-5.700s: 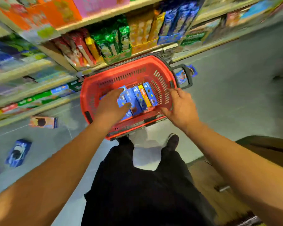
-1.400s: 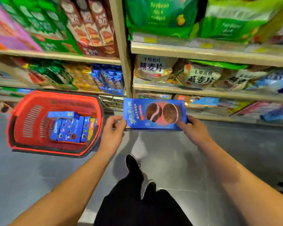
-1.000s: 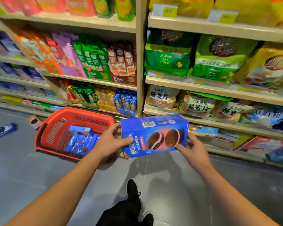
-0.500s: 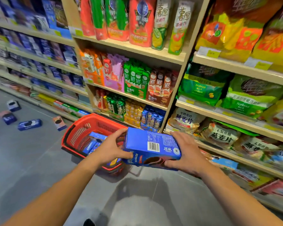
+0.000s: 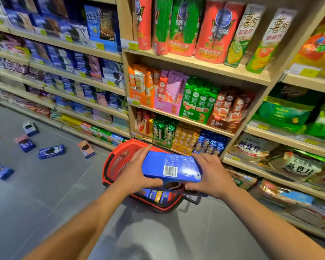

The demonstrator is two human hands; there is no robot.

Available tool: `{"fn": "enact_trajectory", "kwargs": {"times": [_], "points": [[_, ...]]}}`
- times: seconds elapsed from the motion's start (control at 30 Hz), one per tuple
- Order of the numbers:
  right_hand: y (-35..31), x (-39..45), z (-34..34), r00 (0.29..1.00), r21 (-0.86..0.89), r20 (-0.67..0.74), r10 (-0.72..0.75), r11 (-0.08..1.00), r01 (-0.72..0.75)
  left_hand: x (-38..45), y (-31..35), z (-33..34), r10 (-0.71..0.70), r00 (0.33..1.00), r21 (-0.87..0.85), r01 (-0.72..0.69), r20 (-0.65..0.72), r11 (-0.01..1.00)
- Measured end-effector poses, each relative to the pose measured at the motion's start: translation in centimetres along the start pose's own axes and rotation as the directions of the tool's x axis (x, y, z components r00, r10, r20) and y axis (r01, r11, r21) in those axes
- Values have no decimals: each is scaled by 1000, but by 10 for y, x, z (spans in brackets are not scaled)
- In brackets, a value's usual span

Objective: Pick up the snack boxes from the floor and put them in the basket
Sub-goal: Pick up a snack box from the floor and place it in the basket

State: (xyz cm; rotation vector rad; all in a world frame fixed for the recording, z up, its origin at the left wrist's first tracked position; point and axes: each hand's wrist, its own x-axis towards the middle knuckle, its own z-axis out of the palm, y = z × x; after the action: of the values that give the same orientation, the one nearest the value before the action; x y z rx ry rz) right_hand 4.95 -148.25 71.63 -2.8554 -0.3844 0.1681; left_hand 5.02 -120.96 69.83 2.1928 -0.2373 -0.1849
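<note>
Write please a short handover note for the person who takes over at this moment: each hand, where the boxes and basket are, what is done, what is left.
Left hand and right hand: both grip the big blue snack box, one at each end, held above the red basket.
Done: several small boxes already lie in the basket.
Left: lower this box in, then collect the boxes on the floor at the left; at least six are in view.

One head-worn camera looks forward and down, close over the aisle floor (image 5: 36, 194).
</note>
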Motion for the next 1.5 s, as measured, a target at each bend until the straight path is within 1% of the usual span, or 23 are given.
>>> {"fn": "enact_trajectory", "kwargs": {"times": [0.1,0.23,0.37,0.5,0.53,0.6,0.67,0.7,0.77,0.83,0.93,1.07,1.13,1.2,1.23,1.3,1.37,1.4,1.47,1.5], "points": [[-24,21,5,1000,-16,4,-2,1000,2,12,-23,-18,-5,1000,48,3,31,999],[-40,60,14,999,-27,34,8,1000,-7,39,-50,-32,-42,999,66,42,10,997],[-49,108,29,996,47,82,18,999,-22,77,-79,-52,-68,998,74,68,0,995],[-51,160,45,996,80,84,30,996,-37,124,-102,-75,-91,996,111,88,20,990],[-50,174,50,995,81,91,38,996,-45,136,-109,-81,-93,996,114,90,19,989],[-51,193,57,995,98,90,39,994,-48,153,-119,-88,-39,999,122,38,4,992],[-51,216,62,992,146,111,58,986,-74,175,-128,-97,-13,999,168,7,32,986],[-50,227,65,990,161,121,72,983,-91,186,-132,-100,-13,999,181,4,47,983],[-48,246,72,982,165,155,109,977,-135,208,-144,-103,-64,995,196,48,74,979],[-49,255,83,977,170,169,127,973,-155,220,-155,-101,-57,994,200,37,91,979],[-49,267,112,965,178,202,170,962,-206,238,-187,-94,-78,983,194,45,165,980],[-58,284,165,945,146,241,220,955,-259,259,-239,-82,-149,947,179,100,284,979],[-63,292,186,926,125,277,256,946,-299,266,-264,-75,-143,938,173,91,315,981],[-64,305,217,895,141,312,320,916,-376,275,-302,-65,-172,921,160,123,348,979],[-66,309,233,890,135,314,331,912,-387,276,-317,-61,-180,918,151,134,354,979],[-69,313,268,884,102,324,337,916,-387,276,-350,-48,-188,908,135,147,374,980],[-66,321,308,872,80,338,354,912,-402,281,-387,-29,-234,880,141,192,414,971],[-63,324,331,867,69,349,357,912,-403,283,-409,-17,-269,859,155,223,435,962],[-55,332,366,876,46,344,339,925,-376,289,-435,1,-311,840,185,254,444,949],[-49,337,393,869,38,366,332,928,-371,290,-456,16,-321,839,209,252,438,945]]}}
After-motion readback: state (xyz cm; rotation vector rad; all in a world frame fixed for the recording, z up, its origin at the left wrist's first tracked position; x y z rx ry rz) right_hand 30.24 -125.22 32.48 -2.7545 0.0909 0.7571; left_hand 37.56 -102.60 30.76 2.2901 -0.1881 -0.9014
